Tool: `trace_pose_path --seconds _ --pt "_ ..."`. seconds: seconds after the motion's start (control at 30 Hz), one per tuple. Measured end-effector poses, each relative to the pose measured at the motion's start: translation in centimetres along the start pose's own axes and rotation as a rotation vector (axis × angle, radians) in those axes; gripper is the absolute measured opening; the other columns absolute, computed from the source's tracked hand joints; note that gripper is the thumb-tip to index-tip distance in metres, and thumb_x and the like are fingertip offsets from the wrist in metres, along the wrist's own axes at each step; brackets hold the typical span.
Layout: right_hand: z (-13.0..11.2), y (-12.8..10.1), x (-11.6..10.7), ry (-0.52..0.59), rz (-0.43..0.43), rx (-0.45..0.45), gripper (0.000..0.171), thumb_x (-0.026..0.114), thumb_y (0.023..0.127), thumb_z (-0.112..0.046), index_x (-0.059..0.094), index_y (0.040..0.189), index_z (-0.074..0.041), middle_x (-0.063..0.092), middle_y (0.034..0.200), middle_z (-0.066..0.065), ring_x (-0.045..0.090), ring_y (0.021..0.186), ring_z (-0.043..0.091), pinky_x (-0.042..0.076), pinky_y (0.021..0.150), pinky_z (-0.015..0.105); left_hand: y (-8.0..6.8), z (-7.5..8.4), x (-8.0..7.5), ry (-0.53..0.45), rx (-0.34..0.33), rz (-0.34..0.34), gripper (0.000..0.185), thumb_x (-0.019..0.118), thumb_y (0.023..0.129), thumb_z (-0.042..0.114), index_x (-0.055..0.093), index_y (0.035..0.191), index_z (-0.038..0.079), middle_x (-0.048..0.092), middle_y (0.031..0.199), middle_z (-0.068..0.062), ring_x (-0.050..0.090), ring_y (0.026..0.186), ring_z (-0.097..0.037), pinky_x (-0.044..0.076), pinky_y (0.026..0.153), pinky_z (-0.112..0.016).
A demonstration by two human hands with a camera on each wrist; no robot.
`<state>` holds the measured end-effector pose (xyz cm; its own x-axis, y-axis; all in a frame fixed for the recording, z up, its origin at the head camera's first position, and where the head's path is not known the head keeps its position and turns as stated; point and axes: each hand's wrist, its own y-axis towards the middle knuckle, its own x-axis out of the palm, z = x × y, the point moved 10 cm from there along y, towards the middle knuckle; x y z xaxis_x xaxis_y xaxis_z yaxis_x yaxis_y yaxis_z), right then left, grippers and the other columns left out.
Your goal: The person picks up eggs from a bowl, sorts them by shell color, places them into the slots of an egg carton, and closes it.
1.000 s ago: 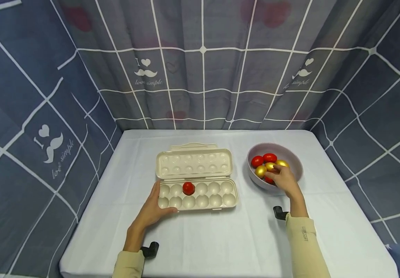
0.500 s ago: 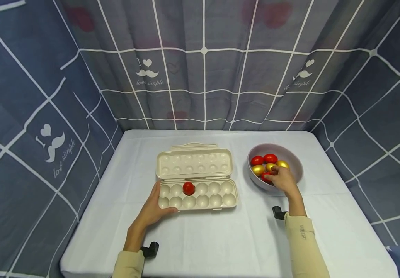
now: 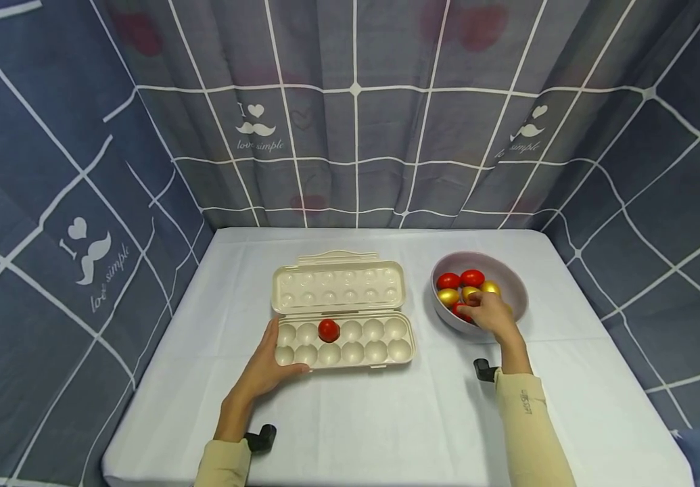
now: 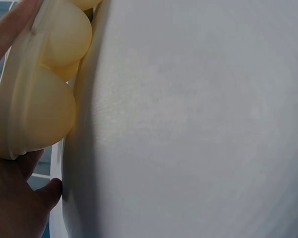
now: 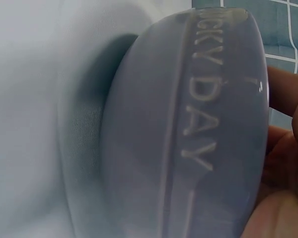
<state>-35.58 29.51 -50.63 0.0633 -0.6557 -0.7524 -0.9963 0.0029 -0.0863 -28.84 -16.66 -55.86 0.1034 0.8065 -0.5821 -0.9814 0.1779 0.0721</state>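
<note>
One carton (image 3: 352, 313), centre frame, holds one red egg (image 3: 329, 330); the left hand (image 3: 267, 364) lies spread along its left end. One bowl (image 3: 516, 289), right of centre, holds at least three red eggs (image 3: 473, 278) and three gold eggs (image 3: 448, 297); whether the right hand (image 3: 492, 315) there pinches one cannot be told.

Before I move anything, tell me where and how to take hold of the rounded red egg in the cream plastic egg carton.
Pinch the rounded red egg by its exposed upper sides, probably best from above: its domed top protrudes, while the cream plastic egg carton hides its base. The open lid lies behind, not over it.
</note>
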Motion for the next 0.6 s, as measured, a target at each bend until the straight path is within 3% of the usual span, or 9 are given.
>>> trace_pose_path --seconds 0.17,0.33,0.43,0.6 --pt "0.3 0.5 0.6 0.071 -0.07 0.014 0.047 0.072 0.091 -0.025 0.063 0.121 0.009 0.069 0.112 0.021 0.054 0.113 0.04 0.04 0.096 0.053 0.1 0.1 0.0 -0.007 0.017 0.006 0.134 0.092 0.065 0.044 0.003 0.159 0.01 0.009 0.164 -0.012 0.017 0.146 -0.035 0.022 0.113 -0.057" --pt "0.5 0.8 1.0 0.058 -0.127 0.022 0.053 0.071 0.091 -0.028 0.06 0.128 0.009 0.063 0.124 0.024 0.047 0.122 0.044 0.034 0.102 0.058 0.1 0.1 0.0 -0.009 0.021 0.004 0.134 0.092 0.065 0.044 0.003 0.159 0.01 0.01 0.163 -0.012 0.018 0.146 -0.034 0.022 0.113 -0.057" --pt "0.3 0.9 1.2 0.038 -0.154 0.007 0.053 0.071 0.091 -0.03 0.061 0.127 0.007 0.062 0.125 0.023 0.048 0.119 0.043 0.034 0.101 0.058 0.0 0.2 0.0 -0.014 0.024 0.006 0.134 0.091 0.065 0.045 0.003 0.159 0.011 0.01 0.163 -0.011 0.019 0.146 -0.034 0.023 0.112 -0.057" --pt "-0.4 1.0 1.8 0.099 -0.214 -0.051 0.045 0.069 0.093 -0.026 0.065 0.121 0.009 0.063 0.113 0.018 0.054 0.105 0.033 0.042 0.093 0.046 0.0 0.1 0.0 -0.01 0.011 0.001 0.135 0.091 0.065 0.045 0.002 0.159 0.009 0.008 0.164 -0.013 0.016 0.147 -0.034 0.021 0.113 -0.056"
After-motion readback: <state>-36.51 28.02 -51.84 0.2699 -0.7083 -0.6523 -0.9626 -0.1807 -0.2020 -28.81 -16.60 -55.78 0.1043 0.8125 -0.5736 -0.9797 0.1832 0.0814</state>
